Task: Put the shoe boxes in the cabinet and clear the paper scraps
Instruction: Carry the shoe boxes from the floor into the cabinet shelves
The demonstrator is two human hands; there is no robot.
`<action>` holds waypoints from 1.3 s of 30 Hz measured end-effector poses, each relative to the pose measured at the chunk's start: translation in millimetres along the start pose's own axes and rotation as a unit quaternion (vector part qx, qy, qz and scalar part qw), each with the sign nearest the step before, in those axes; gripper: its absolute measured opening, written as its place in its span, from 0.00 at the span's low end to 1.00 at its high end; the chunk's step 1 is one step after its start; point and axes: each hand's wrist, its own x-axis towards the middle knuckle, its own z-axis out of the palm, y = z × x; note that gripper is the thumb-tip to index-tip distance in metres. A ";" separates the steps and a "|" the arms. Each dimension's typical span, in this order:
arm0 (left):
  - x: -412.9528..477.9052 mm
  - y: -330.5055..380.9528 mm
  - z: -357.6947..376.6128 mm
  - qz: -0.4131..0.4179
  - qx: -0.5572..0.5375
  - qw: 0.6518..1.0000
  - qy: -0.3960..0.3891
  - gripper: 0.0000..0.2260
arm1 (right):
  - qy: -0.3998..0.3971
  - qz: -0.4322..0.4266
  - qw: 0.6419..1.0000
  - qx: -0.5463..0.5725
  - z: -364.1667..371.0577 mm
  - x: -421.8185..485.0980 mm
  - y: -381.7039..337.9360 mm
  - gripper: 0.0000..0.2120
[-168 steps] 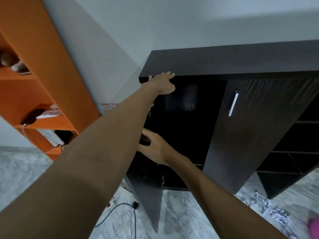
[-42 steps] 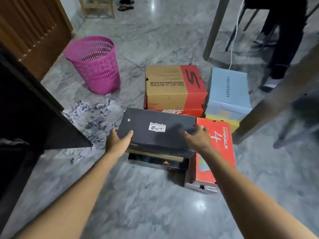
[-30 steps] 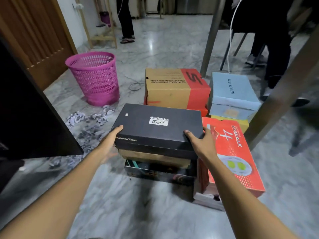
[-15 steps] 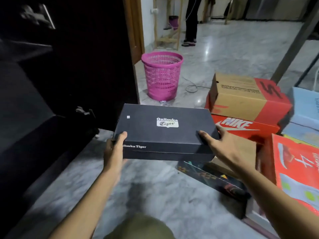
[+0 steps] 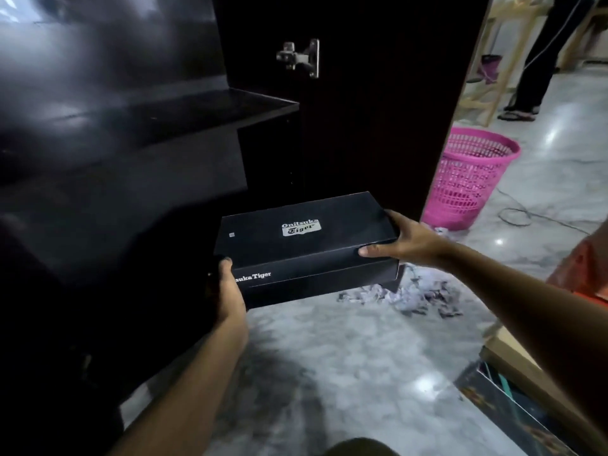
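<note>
I hold a black Onitsuka Tiger shoe box (image 5: 306, 245) level in the air in front of the dark cabinet (image 5: 98, 159). My left hand (image 5: 230, 291) grips its near left corner and my right hand (image 5: 408, 241) grips its right end. The cabinet's door (image 5: 378, 93) stands open behind the box, and a dark shelf (image 5: 184, 106) juts out above and to the left. Paper scraps (image 5: 411, 294) lie in a heap on the marble floor just right of the box.
A pink mesh waste basket (image 5: 473, 179) stands on the floor beyond the door. More shoe boxes (image 5: 526, 383) lie at the lower right edge. A person's legs (image 5: 539, 54) and a wooden frame are at the far right. A cable trails past the basket.
I lifted the black box off the stack with both hands and swung it left, from over the other boxes to the front of the open cabinet.
</note>
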 end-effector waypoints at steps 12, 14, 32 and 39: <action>63.2 -33.6 -86.4 0.115 0.052 0.977 0.173 0.31 | -0.072 0.010 0.994 0.078 153.6 112.5 25.5 0.32; 66.0 -46.9 -100.8 0.073 0.069 0.971 0.216 0.29 | -0.078 -0.016 0.996 0.046 176.2 125.4 26.9 0.40; 133.4 -68.7 -146.7 0.005 0.081 0.975 0.205 0.33 | -0.053 -0.076 0.996 0.011 305.1 178.4 25.5 0.34; 104.4 -76.1 -122.4 0.081 0.454 0.881 0.108 0.45 | -0.025 -0.096 0.994 -0.051 320.8 183.6 28.0 0.33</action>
